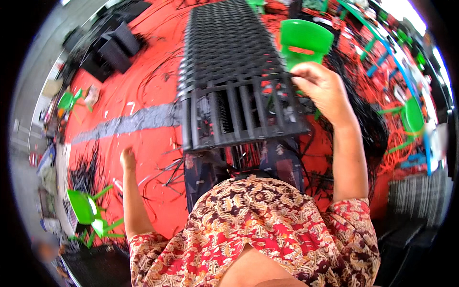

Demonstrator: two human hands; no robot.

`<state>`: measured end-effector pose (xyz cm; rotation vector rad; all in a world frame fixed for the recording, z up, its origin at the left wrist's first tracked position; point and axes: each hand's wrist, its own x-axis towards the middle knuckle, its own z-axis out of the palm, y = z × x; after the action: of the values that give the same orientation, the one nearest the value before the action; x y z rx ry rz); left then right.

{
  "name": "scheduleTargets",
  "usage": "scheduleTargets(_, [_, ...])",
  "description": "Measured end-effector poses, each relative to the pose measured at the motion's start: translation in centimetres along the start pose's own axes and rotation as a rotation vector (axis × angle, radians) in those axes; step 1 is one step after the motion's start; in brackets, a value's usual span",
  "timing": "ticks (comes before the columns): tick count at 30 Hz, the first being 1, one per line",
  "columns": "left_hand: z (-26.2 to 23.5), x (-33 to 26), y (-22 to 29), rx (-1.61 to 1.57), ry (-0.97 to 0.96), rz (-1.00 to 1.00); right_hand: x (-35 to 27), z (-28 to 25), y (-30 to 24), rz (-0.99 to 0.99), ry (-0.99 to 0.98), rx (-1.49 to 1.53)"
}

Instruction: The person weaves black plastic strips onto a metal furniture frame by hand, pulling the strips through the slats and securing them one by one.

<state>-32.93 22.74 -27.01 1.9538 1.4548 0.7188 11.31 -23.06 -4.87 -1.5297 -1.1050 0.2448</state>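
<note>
With our right hand (320, 86) we're pinching fingers at the black woven frame (229, 52); our left hand (128, 159), we cannot tell!

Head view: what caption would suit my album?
Right hand at the edge of a partly woven black frame, above red floor.

Strips of black material (368, 129) litter a red floor sheet (119, 95) in a weaving workshop, where a partly woven frame (229, 43), dark boxes (114, 55) grouped at left and scattered green chairs (306, 34) mark the work area.
</note>
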Motion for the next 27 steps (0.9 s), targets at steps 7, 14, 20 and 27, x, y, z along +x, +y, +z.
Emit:
scheduleTargets(7, [2.5,-14.4,27.1,-0.437,-0.184,0.713,-0.3,-0.9,1.7,0.079,-0.034,0.258])
scheduleTargets(14, [4.0,-15.5,31.3,-0.629,-0.401,0.563,-0.6,-0.3,3.7,0.063,0.086,0.343])
scheduleTargets(20, [5.6,-11.5,29.1,-0.382,-0.124,0.839,-0.4,0.4,3.1,0.09,0.144,0.333])
scheduleTargets(27, [7.6,-5.5,24.3,-0.312,-0.096,1.016,-0.2,2.5,-1.0,-0.113,0.028,0.186])
